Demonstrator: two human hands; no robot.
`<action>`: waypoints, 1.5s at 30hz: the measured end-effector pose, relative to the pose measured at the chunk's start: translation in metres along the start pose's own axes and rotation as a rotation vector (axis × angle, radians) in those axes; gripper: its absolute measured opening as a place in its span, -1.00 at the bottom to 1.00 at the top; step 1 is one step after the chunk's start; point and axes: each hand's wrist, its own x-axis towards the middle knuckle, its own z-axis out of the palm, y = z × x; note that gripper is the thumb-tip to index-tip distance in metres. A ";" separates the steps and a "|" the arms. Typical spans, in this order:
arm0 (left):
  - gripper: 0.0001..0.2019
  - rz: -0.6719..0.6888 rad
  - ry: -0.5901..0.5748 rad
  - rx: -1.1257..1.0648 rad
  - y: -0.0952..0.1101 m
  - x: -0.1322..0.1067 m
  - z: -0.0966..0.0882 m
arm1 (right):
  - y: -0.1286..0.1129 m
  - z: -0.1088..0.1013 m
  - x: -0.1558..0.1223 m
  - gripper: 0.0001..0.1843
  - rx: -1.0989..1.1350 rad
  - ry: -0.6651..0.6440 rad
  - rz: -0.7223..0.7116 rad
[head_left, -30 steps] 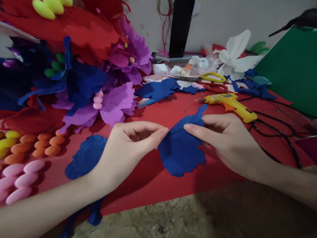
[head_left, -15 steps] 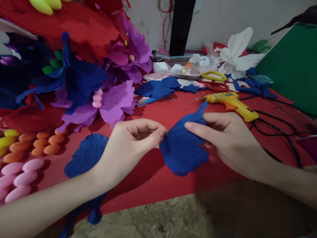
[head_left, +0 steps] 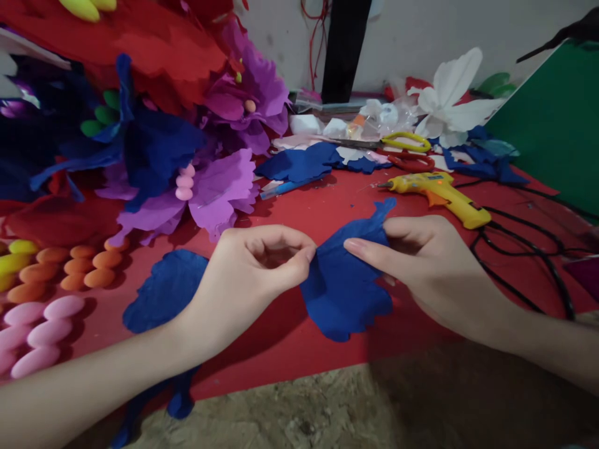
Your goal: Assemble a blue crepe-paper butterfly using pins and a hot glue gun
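Note:
Between my two hands, above the red tabletop (head_left: 262, 337), hangs a blue paper petal (head_left: 346, 287) with a wavy edge and a narrow twisted end at the top. My left hand (head_left: 266, 262) pinches its left edge between thumb and forefinger. On the upper right part, my right hand (head_left: 421, 262) grips the petal, thumb on the near face and fingers behind it. More blue petals (head_left: 163, 290) lie under my left forearm, their narrow ends hanging over the table's front edge.
Large paper flowers (head_left: 159, 143) crowd the left, with orange (head_left: 79, 265) and pink egg-shaped pieces (head_left: 49, 327) before them. A yellow glue gun (head_left: 440, 193) with a black cord lies right. Behind are yellow-handled scissors (head_left: 405, 142), blue scraps, a white flower (head_left: 453, 103) and a green board (head_left: 552, 118).
The petal has tilted slightly, its lower edge dropping a little. Both hands keep their hold, with my right thumb shifted slightly left and down.

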 end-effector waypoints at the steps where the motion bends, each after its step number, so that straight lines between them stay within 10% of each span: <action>1: -0.83 -0.007 0.005 0.000 0.000 0.001 0.000 | 0.000 0.000 0.000 -0.67 -0.011 0.006 -0.002; 45: -0.79 -0.050 0.002 0.090 0.003 0.005 0.004 | 0.004 0.002 0.001 -0.66 0.089 0.022 0.087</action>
